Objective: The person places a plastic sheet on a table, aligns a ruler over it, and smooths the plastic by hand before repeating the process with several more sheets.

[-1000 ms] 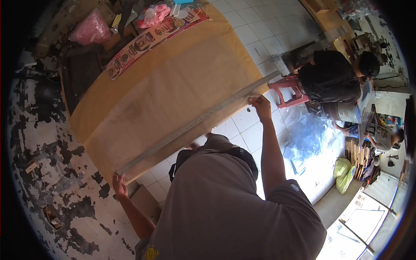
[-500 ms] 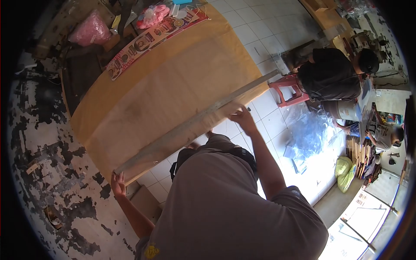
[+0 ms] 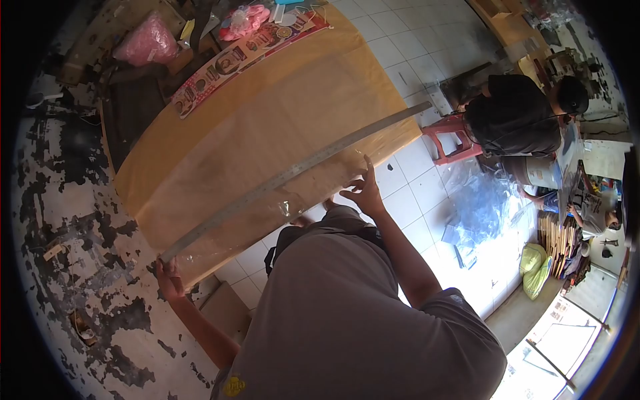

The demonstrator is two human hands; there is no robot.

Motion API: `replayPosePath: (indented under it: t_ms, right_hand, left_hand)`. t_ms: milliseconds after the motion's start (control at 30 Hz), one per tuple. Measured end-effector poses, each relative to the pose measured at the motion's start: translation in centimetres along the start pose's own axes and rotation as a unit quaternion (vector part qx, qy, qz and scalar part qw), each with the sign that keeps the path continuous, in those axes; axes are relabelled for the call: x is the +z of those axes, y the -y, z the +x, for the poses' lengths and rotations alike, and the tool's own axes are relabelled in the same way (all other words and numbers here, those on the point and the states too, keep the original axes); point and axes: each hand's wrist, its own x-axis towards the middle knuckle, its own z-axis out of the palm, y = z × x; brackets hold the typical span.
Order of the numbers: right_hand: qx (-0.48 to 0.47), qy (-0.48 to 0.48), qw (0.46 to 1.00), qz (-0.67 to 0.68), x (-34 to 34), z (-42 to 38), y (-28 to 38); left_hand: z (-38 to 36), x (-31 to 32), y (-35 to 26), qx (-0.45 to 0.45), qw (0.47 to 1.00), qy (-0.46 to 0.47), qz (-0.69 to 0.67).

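A long metal straightedge (image 3: pixel 287 175) lies diagonally across the table (image 3: pixel 143 160), over a thin, see-through sheet (image 3: pixel 285 208) that shines near the front edge. At the ruler's lower left end is my left hand (image 3: pixel 171 279), its fingers up against the end and the table corner. My right hand (image 3: pixel 365 192) is at the table's front edge, below the ruler and apart from it, with thumb and fingers spread. Its fingertips are at the sheet's edge; whether they touch it is unclear.
A printed strip (image 3: pixel 250 57), a pink bag (image 3: pixel 148 41) and a pink bundle (image 3: pixel 245 23) are along the far side. A person in black (image 3: pixel 517 117) is at the right beside a red stool (image 3: pixel 448 139). Another person (image 3: pixel 595 212) is farther right. Clear plastic (image 3: pixel 487 210) covers some floor.
The ruler now lies farther from the front edge at its middle. My left hand has shifted slightly left and my right hand slightly down, its fingers now away from the ruler.
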Motion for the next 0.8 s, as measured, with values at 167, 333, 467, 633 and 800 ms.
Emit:
replayPosePath:
  t_ms: [167,333,467,633,800]
  right_hand:
    - [-0.004,-0.021,1.0,-0.02,0.8,-0.5,-0.6]
    - [-0.021,-0.04,0.999,-0.027,1.5,-0.9,0.0]
    - [-0.035,-0.066,0.995,-0.068,2.7,-1.1,-0.2]
    - [-0.027,-0.071,0.997,-0.033,2.7,-1.2,0.2]
    - [0.019,-0.111,0.984,0.14,0.7,1.5,-2.7]
  left_hand:
    - [-0.2,2.0,-1.9,0.028,0.996,-0.082,0.016]
    - [-1.0,4.3,-4.2,0.039,0.998,-0.056,0.018]
    - [0.2,2.4,-4.6,0.067,0.998,-0.018,0.003]
    - [0.8,1.1,-5.0,0.048,0.998,-0.026,0.036]
    - [2.0,-3.1,-2.0,0.04,0.997,-0.044,0.039]
